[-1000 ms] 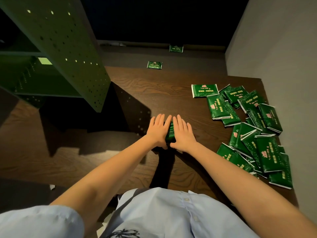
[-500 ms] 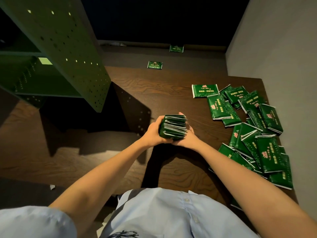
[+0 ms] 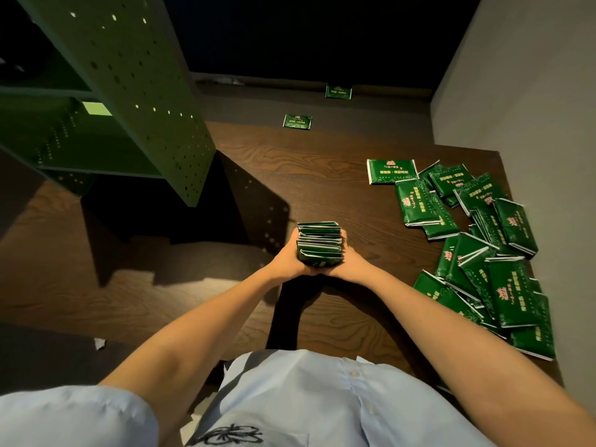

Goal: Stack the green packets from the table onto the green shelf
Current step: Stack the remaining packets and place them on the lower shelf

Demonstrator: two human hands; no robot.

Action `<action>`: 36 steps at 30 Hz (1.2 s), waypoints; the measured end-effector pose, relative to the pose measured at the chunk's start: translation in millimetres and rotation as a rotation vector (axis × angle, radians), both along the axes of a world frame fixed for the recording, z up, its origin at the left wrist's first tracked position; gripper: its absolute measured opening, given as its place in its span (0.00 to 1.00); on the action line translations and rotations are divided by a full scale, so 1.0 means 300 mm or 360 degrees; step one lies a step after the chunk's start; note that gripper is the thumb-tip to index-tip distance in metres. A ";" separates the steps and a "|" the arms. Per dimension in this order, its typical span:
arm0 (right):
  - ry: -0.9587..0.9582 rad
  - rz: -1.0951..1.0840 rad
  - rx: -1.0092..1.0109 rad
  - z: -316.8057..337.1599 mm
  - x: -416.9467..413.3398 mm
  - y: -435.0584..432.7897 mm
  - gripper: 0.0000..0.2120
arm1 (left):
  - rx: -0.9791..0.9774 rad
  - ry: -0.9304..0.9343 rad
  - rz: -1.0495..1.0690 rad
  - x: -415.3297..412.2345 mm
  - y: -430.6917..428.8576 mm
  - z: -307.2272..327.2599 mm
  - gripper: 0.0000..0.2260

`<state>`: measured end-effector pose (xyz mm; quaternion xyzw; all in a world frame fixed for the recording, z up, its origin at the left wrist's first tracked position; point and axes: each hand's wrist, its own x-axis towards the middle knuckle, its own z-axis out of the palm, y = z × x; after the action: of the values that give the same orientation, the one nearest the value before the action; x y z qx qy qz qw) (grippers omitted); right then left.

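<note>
Light blue shirt [image 3: 306,398] noted nearest the camera, with both bare forearms reaching forward from it. A small pale scrap [image 3: 99,343] is seen on the floor, well to the left of the arms.

Left hand [image 3: 287,258] and right hand [image 3: 353,264] are brought together over the dark wood table [image 3: 322,162]. Fingers of both are curled round a stack of green packets [image 3: 319,243], which is clasped from its left and right sides with its edges facing the camera. The stack is squared up and sits between the two palms. Whether its underside touches the table top cannot be told.

To the right of the fingers, well apart from them, a loose heap of green packets [image 3: 477,246] is spread along the table's right edge, many overlapping, beside a grey wall [image 3: 522,75].

Beyond the fingers and to their left, the green shelf [image 3: 129,91] is seen, its perforated side panel slanting across the view. Nothing can be made out on its boards.

Farthest out, past the fingertips, one single packet [image 3: 297,121] lies flat at the table's far edge, and another packet [image 3: 338,91] lies further off.
</note>
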<state>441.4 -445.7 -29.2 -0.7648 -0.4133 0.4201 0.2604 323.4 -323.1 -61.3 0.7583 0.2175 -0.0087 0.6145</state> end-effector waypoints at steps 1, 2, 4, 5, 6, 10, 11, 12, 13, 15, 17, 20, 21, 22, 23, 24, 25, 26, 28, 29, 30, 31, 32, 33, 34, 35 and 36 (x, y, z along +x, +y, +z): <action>0.0029 -0.0062 0.0037 0.011 -0.005 -0.001 0.45 | -0.0026 -0.0043 0.0028 0.003 -0.001 0.005 0.42; 0.0060 -0.0130 0.0064 0.016 -0.007 -0.001 0.48 | -0.0038 -0.0069 0.0053 0.004 -0.003 0.016 0.42; 0.0134 -0.0237 0.0054 0.024 -0.006 0.001 0.52 | -0.0075 -0.0111 0.0066 0.012 -0.003 0.030 0.41; 0.0164 -0.0286 0.0040 0.027 -0.006 0.004 0.52 | -0.0091 -0.0134 0.0052 0.016 -0.005 0.040 0.39; 0.0192 -0.0324 0.0038 0.029 -0.006 0.005 0.52 | -0.0101 -0.0162 0.0031 0.021 -0.006 0.049 0.38; 0.0364 -0.0506 0.0121 0.055 -0.019 0.017 0.46 | -0.0179 -0.0257 0.0017 0.034 0.010 0.080 0.36; 0.0399 -0.0511 0.0158 0.066 -0.025 0.019 0.45 | -0.0200 -0.0260 0.0017 0.031 0.019 0.094 0.36; 0.0385 -0.0502 0.0196 0.063 -0.025 0.023 0.44 | -0.0218 -0.0251 0.0018 0.029 0.025 0.115 0.36; 0.0383 -0.0498 0.0227 0.067 -0.031 0.027 0.44 | -0.0241 -0.0232 0.0040 0.022 0.030 0.140 0.37; 0.0457 -0.0557 0.0248 0.087 -0.053 0.053 0.39 | -0.0322 -0.0191 0.0125 -0.006 0.040 0.207 0.37; 0.0606 -0.0622 0.0289 0.124 -0.091 0.095 0.34 | -0.0369 -0.0167 0.0250 -0.046 0.062 0.268 0.37; 0.0731 -0.0673 0.0381 0.188 -0.167 0.207 0.30 | -0.0459 -0.0178 0.0455 -0.131 0.118 0.342 0.34; 0.0763 -0.0671 0.0404 0.210 -0.198 0.248 0.30 | -0.0556 -0.0161 0.0524 -0.163 0.140 0.365 0.33; 0.0785 -0.0680 0.0422 0.230 -0.237 0.291 0.30 | -0.0662 -0.0136 0.0603 -0.200 0.163 0.383 0.33; 0.0813 -0.0667 0.0443 0.256 -0.287 0.355 0.31 | -0.0741 -0.0145 0.0713 -0.251 0.211 0.404 0.32; 0.0845 -0.0698 0.0458 0.273 -0.318 0.387 0.31 | -0.0804 -0.0157 0.0800 -0.276 0.235 0.420 0.31; 0.0869 -0.0698 0.0490 0.299 -0.361 0.432 0.29 | -0.0856 -0.0190 0.0900 -0.315 0.273 0.444 0.31; 0.0884 -0.0679 0.0515 0.328 -0.415 0.487 0.28 | -0.0877 -0.0226 0.0981 -0.364 0.320 0.471 0.31; 0.0883 -0.0617 0.0560 0.387 -0.502 0.574 0.26 | -0.0912 -0.0297 0.1079 -0.445 0.395 0.526 0.28; 0.0882 -0.0583 0.0595 0.420 -0.551 0.627 0.26 | -0.0886 -0.0304 0.1113 -0.494 0.440 0.557 0.27; 0.0895 -0.0582 0.0605 0.443 -0.592 0.669 0.28 | -0.0853 -0.0315 0.1128 -0.529 0.471 0.583 0.25; 0.0902 -0.0594 0.0628 0.477 -0.639 0.720 0.30 | -0.0798 -0.0303 0.1157 -0.573 0.519 0.610 0.23; 0.0921 -0.0639 0.0629 0.504 -0.674 0.762 0.31 | -0.0725 -0.0291 0.1155 -0.602 0.554 0.635 0.21; 0.0917 -0.0669 0.0634 0.524 -0.702 0.804 0.28 | -0.0632 -0.0268 0.1152 -0.629 0.585 0.668 0.19; 0.0913 -0.0679 0.0634 0.551 -0.733 0.836 0.19 | -0.0513 -0.0255 0.1158 -0.650 0.614 0.692 0.15; 0.0888 -0.0686 0.0616 0.586 -0.770 0.881 0.09 | -0.0384 -0.0255 0.1158 -0.678 0.662 0.720 0.09; 0.0895 -0.0700 0.0602 0.617 -0.788 0.903 0.05 | -0.0282 -0.0259 0.1144 -0.686 0.684 0.745 0.02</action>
<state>205.0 -174.7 155.8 -0.6287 -0.2225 0.4638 0.5832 117.5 -117.9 162.1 0.5758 0.4187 0.2490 0.6566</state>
